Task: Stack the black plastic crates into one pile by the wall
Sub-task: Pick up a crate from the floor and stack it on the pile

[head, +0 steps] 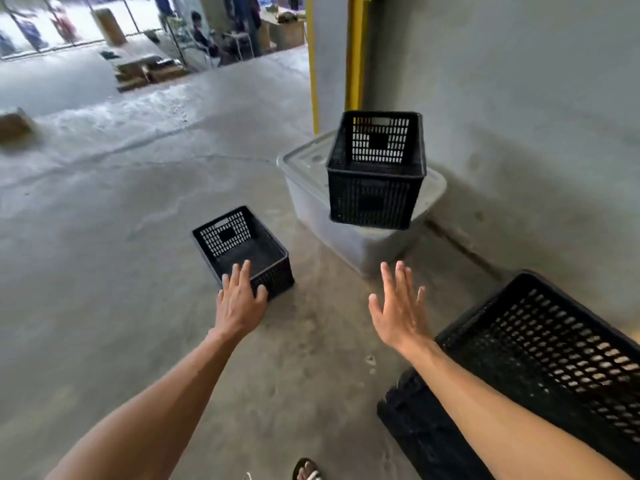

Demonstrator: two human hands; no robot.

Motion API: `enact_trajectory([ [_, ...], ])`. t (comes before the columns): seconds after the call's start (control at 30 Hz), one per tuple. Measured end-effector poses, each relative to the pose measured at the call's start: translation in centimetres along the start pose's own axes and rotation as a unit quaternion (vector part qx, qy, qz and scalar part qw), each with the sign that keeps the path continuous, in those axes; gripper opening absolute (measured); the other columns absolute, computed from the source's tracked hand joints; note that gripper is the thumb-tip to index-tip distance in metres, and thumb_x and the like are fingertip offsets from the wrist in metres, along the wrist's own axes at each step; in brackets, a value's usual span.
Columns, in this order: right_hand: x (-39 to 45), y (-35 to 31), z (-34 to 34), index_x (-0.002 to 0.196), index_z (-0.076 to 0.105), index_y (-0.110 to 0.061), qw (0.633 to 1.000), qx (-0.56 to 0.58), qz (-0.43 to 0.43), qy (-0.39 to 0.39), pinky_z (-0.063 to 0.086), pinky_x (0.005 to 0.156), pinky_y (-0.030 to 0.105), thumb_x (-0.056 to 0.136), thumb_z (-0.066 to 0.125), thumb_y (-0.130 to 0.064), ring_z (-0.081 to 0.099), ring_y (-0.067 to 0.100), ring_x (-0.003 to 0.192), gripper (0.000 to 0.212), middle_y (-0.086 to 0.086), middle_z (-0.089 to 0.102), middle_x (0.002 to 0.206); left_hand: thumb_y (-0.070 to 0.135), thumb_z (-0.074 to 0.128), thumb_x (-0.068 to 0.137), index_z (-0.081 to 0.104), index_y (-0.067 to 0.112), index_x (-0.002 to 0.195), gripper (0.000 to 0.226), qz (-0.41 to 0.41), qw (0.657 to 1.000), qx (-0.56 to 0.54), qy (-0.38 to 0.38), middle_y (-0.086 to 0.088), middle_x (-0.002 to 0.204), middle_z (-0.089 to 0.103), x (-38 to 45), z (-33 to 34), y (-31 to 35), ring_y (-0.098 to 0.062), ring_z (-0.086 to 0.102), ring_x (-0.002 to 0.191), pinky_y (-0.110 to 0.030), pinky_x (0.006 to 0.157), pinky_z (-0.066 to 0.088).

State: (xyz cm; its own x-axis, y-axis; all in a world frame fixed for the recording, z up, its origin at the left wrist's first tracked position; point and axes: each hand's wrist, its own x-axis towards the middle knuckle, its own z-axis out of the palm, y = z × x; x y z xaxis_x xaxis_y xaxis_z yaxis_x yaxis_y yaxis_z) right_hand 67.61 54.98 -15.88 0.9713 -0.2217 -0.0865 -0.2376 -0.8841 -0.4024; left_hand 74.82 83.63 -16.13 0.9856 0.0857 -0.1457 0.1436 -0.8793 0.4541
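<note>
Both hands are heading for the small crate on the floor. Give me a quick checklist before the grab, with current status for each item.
1. Left hand at the floor crate: ok, fingers over its near rim, not curled round it.
2. Right hand free: ok, open, holding nothing, apart from the crate.
3. Floor crate empty: ok, nothing shows inside.
4. Crate on the clear bin: not ok, it overhangs the lid's near edge.
5. Big crates by the right arm: cannot tell if stacked squarely.
6. Floor between crate and wall: ok.
</note>
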Motion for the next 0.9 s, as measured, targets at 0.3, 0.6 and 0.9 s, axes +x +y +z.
enact_trajectory([
  [0.3, 6.6, -14.1, 8.4, 0.159, 0.005, -0.025, 0.994, 0.004, -0.029, -0.107, 0.004, 0.121, 0.052, 0.101, 0.037, -0.041, -0.005, 0.022, 0.154, 0.068, 0.008, -0.005, 0.167, 0.037, 0.043, 0.097, 0.018, 0.015, 0.158, 0.069, -0.096, 0.994, -0.049, 0.022, -0.013, 0.165, 0.017, 6.1, -6.8, -12.7, -0.034, 0.012, 0.153, -0.049, 0.123, 0.014],
  [0.6, 15.7, -22.8, 14.7, 0.159, 0.007, -0.026, 0.984, 0.048, -0.005, -0.172, 0.002, 0.121, 0.048, 0.101, 0.037, -0.040, -0.001, 0.023, 0.154, 0.067, 0.006, -0.005, 0.167, 0.036, 0.042, 0.099, 0.018, 0.016, 0.158, 0.066, -0.152, 0.985, -0.077, 0.021, -0.011, 0.166, 0.018, 15.4, -8.8, -17.7, -0.036, 0.011, 0.152, -0.050, 0.121, 0.018],
  [0.9, 30.3, -29.9, 23.9, 0.158, 0.013, -0.023, 0.955, 0.147, 0.115, -0.231, 0.011, 0.122, 0.046, 0.100, 0.042, -0.038, 0.009, 0.028, 0.153, 0.067, 0.010, 0.003, 0.167, 0.040, 0.041, 0.098, 0.020, 0.017, 0.157, 0.067, -0.181, 0.980, -0.048, -0.067, -0.008, 0.165, 0.022, 35.2, -7.9, -22.4, -0.034, 0.016, 0.152, -0.051, 0.120, 0.021],
])
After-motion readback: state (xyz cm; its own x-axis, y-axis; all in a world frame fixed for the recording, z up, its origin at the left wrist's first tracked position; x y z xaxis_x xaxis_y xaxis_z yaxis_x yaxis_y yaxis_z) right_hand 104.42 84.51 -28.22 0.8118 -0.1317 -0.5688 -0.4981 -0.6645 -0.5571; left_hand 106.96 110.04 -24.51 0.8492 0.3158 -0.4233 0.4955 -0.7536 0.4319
